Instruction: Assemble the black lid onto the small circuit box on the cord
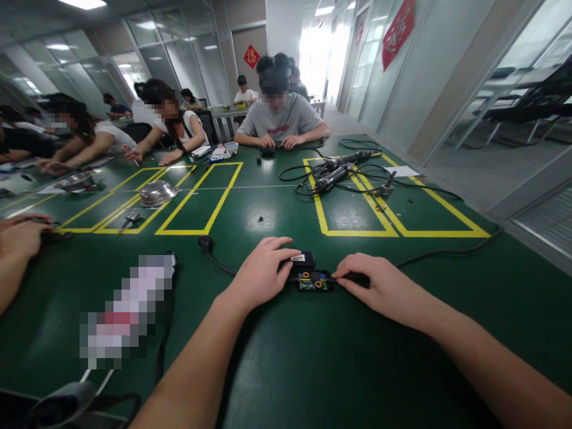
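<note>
An opened black electronics case (330, 287) lies in front of me, its circuit board (308, 285) with round copper coils facing up. Just behind it sits a black cover (307, 260) with a white label. My left hand (264, 273) is curled at the left end of the case, one fingertip by the label; what its thumb grips is hidden. My right hand (379, 286) pinches the black cable (447, 251) where it meets the case's right end. From under my left hand, a cord runs to a black plug (205, 243).
A pixelated object (129, 310) lies left of my left arm. Beyond are a small dark piece (261, 219), a metal bowl (159, 193), electric screwdrivers (335, 176) with tangled cables, and yellow tape outlines (205, 231). A co-worker's hand (20, 241) is at far left; another person (279, 113) works opposite.
</note>
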The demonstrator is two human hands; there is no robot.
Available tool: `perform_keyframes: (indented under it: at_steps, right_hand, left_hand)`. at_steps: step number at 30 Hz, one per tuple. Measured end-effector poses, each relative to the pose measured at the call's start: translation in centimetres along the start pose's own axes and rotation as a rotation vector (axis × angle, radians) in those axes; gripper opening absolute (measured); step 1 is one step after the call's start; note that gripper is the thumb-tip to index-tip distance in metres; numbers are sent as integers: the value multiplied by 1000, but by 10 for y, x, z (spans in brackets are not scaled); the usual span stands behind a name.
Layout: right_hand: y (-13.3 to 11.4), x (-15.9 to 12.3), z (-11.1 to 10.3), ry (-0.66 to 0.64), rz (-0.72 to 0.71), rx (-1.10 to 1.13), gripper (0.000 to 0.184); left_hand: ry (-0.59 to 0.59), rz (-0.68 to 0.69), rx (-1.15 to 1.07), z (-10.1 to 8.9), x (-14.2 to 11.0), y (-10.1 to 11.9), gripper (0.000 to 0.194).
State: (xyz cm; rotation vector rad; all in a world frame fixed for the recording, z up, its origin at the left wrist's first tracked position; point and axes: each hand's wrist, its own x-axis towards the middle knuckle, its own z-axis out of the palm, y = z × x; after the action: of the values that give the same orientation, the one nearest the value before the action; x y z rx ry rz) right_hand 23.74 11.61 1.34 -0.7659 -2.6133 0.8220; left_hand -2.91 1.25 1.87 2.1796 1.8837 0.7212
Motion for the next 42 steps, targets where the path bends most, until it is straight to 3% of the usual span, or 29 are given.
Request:
perform_keyframes:
  at_steps: [3, 5, 9, 12, 14, 21, 34, 42]
  right_hand:
    - [-2, 0, 3, 5, 8, -11, 17]
    - [-3, 0, 4, 4, 26, -6, 17]
    - [-4, -1, 5, 33, 58, 33, 30]
    - [-4, -3, 5, 37, 53, 49, 53]
    - [-6, -3, 6, 28, 41, 56, 59]
    - [-10, 1, 11, 34, -49, 28, 28]
    - [-8, -3, 12, 24, -70, -128, 34]
    - [-4, -1, 12, 47, 76, -19, 48]
  left_hand:
    - [-70, -78, -16, 5, 3, -5, 36]
    - [-35, -113, -31, 2, 3, -3, 40]
    - [39, -24, -153, -9, 0, 10, 43]
    - [-52, 32, -186, -13, -4, 17, 43]
    - [-127, 37, -167, -11, -4, 18, 41]
    - [-227, 21, -117, -8, -2, 17, 42]
    - [-245, -63, -218, -8, -2, 21, 38]
    - [-188, -124, -422, -4, -1, 17, 38]
